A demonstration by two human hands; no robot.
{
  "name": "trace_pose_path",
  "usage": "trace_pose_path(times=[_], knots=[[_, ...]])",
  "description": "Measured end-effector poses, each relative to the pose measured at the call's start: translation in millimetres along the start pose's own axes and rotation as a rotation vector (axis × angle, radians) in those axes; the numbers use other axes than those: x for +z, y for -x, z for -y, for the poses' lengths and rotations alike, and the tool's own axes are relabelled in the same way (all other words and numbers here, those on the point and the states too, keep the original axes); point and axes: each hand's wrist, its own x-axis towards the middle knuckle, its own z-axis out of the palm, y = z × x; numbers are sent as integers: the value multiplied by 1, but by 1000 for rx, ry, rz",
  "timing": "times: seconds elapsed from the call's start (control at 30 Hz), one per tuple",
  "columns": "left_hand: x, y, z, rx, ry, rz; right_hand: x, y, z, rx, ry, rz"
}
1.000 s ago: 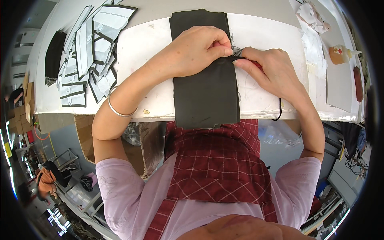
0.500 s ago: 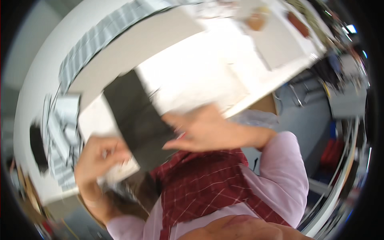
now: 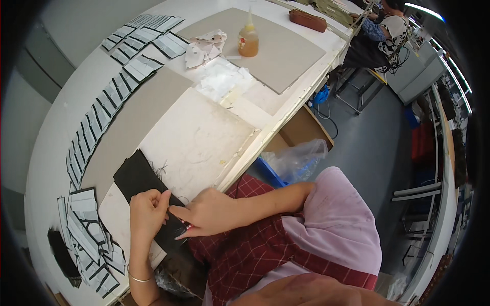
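Note:
A long dark piece of black fabric [image 3: 137, 174] lies over the near edge of the table, with loose threads along its right side. My left hand [image 3: 147, 211] is over its middle, thumb and fingers pinched together; what they pinch is too small to make out. Close beside it, my right hand [image 3: 214, 213] is closed, thumb and forefinger near the left fingertips. A small red-and-silver tool [image 3: 187, 224] shows under its fingers, mostly hidden by the hand. The fabric's lower end passes below the right hand toward the maroon checked apron [image 3: 255, 239].
Grey-white pieces with black edges lie in an overlapping row [image 3: 97, 122] and a loose pile [image 3: 92, 239]. Black strips [image 3: 62, 255] lie at left. Farther off are a bottle of amber liquid [image 3: 248, 43], crumpled cloth [image 3: 205, 47] and a brown pouch [image 3: 307, 20]. A cardboard box [image 3: 301, 130] stands below; a person [image 3: 385, 35] sits beyond.
The black fabric, earlier lifted and blurred between my spread hands, now lies lower on the table edge. My hands have come together over it, with the fingers closed.

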Motion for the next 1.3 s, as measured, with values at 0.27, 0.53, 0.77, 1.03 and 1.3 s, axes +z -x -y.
trace_pose_path(times=[0.27,0.53,0.77,1.03,1.3], knots=[[-27,10,18,67,377,-30,-17,-43,-26,141,-331,17],[-70,34,18,354,633,-132,-25,-52,-42,278,-519,99],[-48,49,60,155,1217,-463,-35,-56,-64,238,-148,-153],[-16,80,49,-24,44,-493,-62,-39,-56,291,-166,-193],[-26,40,60,285,1,-326,-22,-50,-27,-413,91,79]])
